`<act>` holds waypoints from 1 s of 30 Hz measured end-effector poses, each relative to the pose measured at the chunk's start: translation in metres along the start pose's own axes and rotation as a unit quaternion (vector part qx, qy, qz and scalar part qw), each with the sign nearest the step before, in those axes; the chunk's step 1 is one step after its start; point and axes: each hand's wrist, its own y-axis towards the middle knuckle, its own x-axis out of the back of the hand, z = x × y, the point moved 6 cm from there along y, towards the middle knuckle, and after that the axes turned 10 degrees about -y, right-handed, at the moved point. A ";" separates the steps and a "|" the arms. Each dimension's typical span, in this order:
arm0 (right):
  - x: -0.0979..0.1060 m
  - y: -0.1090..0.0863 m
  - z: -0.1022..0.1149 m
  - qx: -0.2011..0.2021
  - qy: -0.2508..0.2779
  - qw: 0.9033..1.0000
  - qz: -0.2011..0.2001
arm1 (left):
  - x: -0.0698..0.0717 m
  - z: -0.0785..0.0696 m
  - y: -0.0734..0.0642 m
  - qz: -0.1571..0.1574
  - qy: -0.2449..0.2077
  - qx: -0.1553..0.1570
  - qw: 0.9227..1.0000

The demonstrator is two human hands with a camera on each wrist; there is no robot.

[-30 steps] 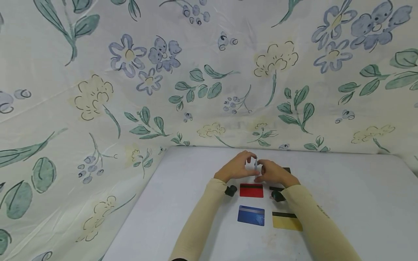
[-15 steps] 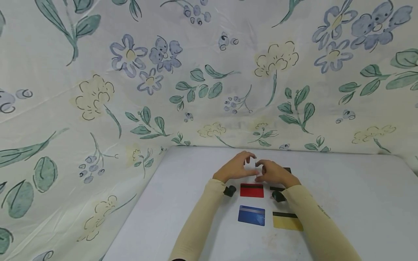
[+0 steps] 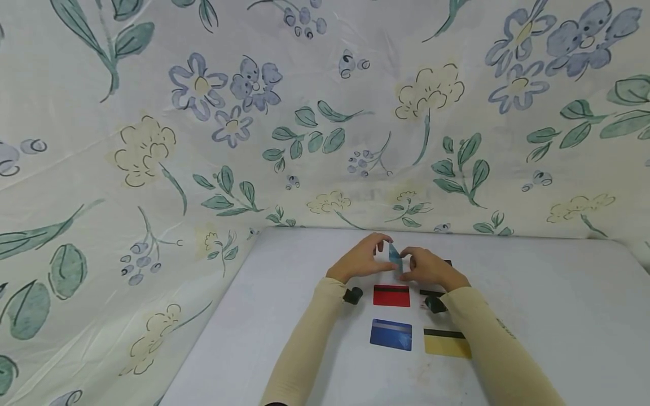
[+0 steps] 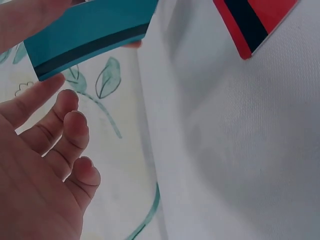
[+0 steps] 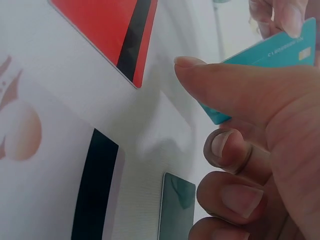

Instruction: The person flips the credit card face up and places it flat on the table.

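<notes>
A teal bank card (image 3: 395, 258) is held up over the table between both hands. My left hand (image 3: 361, 259) pinches it by its edges between thumb and forefinger. In the left wrist view the teal card (image 4: 100, 32) bows slightly and shows a dark stripe; the other fingers curl loosely below. My right hand (image 3: 429, 267) grips the opposite end, its thumb lying across the face with the chip and raised lettering, as the right wrist view shows on the card (image 5: 280, 53). A red card (image 3: 391, 296) with a black stripe lies just in front of the hands.
On the white table (image 3: 244, 316) lie a blue card (image 3: 391, 334) and a yellow card (image 3: 447, 343). A white patterned card (image 5: 45, 115) and a dark card (image 5: 177, 205) are partly hidden by the right arm and hand. A floral cloth (image 3: 304, 186) hangs behind.
The teal card has turned from nearly edge-on to a tilted position with its face showing. My left hand has shifted slightly left. The cards on the table have not moved.
</notes>
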 end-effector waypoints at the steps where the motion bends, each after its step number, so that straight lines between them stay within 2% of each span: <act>1: 0.001 0.000 0.000 0.000 -0.002 1.000 0.000 | 0.001 0.000 0.000 -0.001 0.000 0.003 1.000; 11: 0.005 -0.002 -0.003 -0.023 -0.018 1.000 0.001 | 0.004 0.006 -0.001 0.000 0.006 0.009 1.000; 21: 0.004 -0.001 -0.005 -0.036 -0.032 0.999 0.002 | 0.004 0.019 -0.003 0.002 0.034 0.042 0.999; 30: 0.006 -0.002 -0.004 -0.037 -0.046 0.998 0.001 | 0.004 0.023 -0.005 0.004 0.048 0.061 0.997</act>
